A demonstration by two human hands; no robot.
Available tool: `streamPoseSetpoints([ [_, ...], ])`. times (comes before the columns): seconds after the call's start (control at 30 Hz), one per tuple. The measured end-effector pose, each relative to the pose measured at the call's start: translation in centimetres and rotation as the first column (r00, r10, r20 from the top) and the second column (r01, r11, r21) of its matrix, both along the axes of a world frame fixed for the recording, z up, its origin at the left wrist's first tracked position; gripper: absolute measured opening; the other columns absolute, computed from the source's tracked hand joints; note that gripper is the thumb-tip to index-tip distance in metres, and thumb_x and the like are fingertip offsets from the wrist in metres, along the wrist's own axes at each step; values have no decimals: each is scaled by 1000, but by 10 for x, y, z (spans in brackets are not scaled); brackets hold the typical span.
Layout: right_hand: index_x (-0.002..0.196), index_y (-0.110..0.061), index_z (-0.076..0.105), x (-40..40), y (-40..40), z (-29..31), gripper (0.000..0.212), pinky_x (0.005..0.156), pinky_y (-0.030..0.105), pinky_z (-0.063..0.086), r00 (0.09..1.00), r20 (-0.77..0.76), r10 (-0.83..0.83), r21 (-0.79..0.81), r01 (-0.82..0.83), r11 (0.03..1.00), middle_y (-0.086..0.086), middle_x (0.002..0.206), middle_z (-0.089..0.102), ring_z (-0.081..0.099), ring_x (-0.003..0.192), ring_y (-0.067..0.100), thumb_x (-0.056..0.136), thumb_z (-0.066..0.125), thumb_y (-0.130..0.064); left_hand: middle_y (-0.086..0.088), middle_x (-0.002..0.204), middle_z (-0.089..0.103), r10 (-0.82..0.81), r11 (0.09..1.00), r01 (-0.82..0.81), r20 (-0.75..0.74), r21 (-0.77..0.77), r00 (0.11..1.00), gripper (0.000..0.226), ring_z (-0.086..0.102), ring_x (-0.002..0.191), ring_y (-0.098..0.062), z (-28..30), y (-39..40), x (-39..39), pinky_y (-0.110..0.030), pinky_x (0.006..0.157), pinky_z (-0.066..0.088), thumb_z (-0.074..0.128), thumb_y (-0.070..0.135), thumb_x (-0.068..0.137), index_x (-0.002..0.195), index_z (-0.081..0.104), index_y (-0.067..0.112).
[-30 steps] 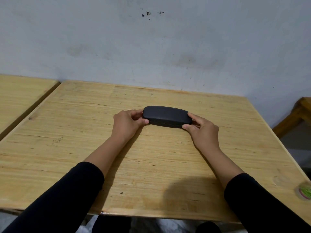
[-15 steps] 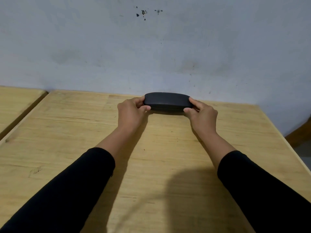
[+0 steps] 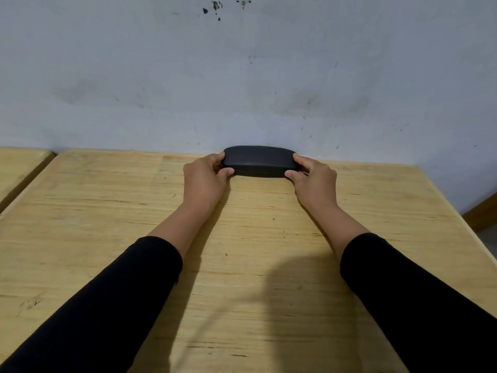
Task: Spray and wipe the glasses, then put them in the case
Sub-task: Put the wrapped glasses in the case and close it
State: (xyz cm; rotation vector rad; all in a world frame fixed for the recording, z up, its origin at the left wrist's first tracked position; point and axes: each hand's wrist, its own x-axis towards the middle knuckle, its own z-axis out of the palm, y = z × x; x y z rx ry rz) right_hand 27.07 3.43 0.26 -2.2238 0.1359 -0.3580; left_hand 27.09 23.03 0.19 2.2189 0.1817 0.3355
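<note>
**Closed case held at both ends**

Head view: the left hand (image 3: 205, 181) is gripping the left end of the black case (image 3: 259, 161), fingers curled round it. The right hand (image 3: 314, 181) is pinching the right end likewise. The case is lying shut between both hands, on the wooden table (image 3: 242, 265), close to the wall (image 3: 242, 76) beyond the fingertips.

wall (image 3: 242, 76) close behind case (image 3: 259, 161); tabletop (image 3: 255, 265) open in front

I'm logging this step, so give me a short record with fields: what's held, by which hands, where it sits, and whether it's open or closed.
item: black oval hard glasses case, closed
left hand: grips the case's left end
right hand: grips the case's right end
place: far edge of light wooden table, by the grey wall
glasses: not visible
</note>
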Motion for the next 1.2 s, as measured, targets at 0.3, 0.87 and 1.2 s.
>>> streamPoseSetpoints([
  [0.3, 148, -15, 18, -21, -6, 15, 58, 103, 37, 39, 975, -168, 142, -509, -209, 835, 7, 147, 36, 38, 130, 23, 96, 44, -26, -12, 121, 55, -80, 837, 123, -103, 533, 991, 44, 51, 107, -31, 17, -1, -19, -37, 83, 41, 48, 36, 91, 126, 44, 9],
  [0.87, 139, -7, 34, -128, -17, 105, 50, 100, 32, 37, 989, 38, 146, -717, -74, 693, 8, 143, 39, 33, 133, 21, 96, 42, -31, -15, 113, 54, -231, 721, 25, 205, 693, 951, 38, 47, 107, -29, 111, -44, -117, -37, 95, 36, 35, 32, 96, 117, 43, 1],
  [1.2, 140, -7, 35, -225, -88, 147, 52, 103, 36, 35, 980, 195, -21, -684, 152, 713, 8, 145, 38, 31, 136, 21, 95, 43, -32, -23, 120, 52, -419, 760, 116, 345, 640, 840, 43, 44, 116, -35, 153, -115, -194, -41, 99, 34, 38, 27, 97, 124, 41, -6],
])
